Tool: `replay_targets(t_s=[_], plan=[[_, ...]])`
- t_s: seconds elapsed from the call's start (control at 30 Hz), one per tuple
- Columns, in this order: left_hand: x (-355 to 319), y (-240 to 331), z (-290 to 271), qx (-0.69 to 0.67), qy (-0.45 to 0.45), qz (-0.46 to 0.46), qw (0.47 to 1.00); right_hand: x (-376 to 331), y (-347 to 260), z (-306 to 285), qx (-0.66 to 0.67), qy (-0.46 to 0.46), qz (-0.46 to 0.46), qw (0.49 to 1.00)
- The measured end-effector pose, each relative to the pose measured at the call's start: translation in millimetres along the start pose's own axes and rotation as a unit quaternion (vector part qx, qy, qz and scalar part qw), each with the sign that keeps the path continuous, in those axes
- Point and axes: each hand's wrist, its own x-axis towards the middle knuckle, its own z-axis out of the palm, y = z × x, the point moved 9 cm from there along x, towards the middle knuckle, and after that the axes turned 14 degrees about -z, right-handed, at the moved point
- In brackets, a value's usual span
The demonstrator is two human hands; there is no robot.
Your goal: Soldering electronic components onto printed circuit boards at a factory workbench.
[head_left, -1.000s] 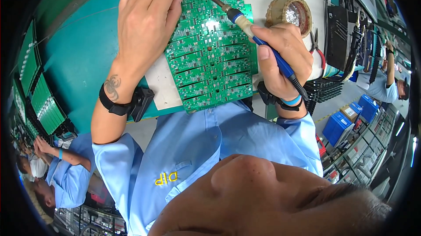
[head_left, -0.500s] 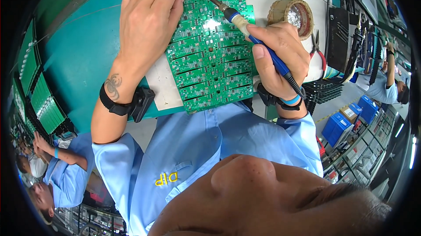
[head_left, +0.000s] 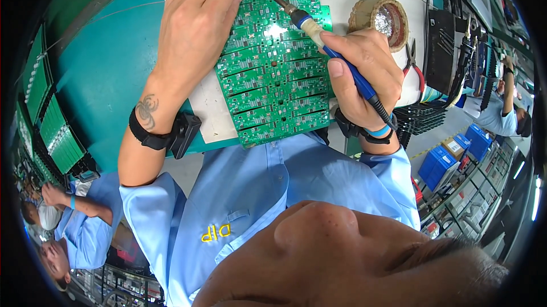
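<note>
A green panel of circuit boards (head_left: pixel 273 82) lies under both hands, dotted with small components. In my right hand (head_left: pixel 364 70), held like a pen, is a soldering iron (head_left: pixel 352 68) with a blue handle; its tip is at the panel's upper left part. My left hand (head_left: pixel 199 22) is closed in a pinch at the panel's upper left edge, close to the iron tip. A thin solder wire (head_left: pixel 134 7) runs in from the left to this hand, and a short end shows by its fingertips. The fingers hide part of the panel's left edge.
Right of the panel stands a round tan container (head_left: pixel 363 15) with shiny metallic stuff inside. Red-handled pliers (head_left: pixel 415 70) lie beside it, near a black box (head_left: pixel 443 45). More green boards (head_left: pixel 60 136) stand in racks at left. Co-workers sit at both sides.
My left hand has shifted slightly to the right, nearer the iron tip, and the wire behind it has moved along. The iron tip has edged a little up and left.
</note>
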Motion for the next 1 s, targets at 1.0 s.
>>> replay_targets(t_s=[1.0], plan=[[-2.0,0.1,-0.7,-0.019,0.001,0.009,1.0,-0.4,-2.7,0.3,-0.005,0.013,0.002,1.0]])
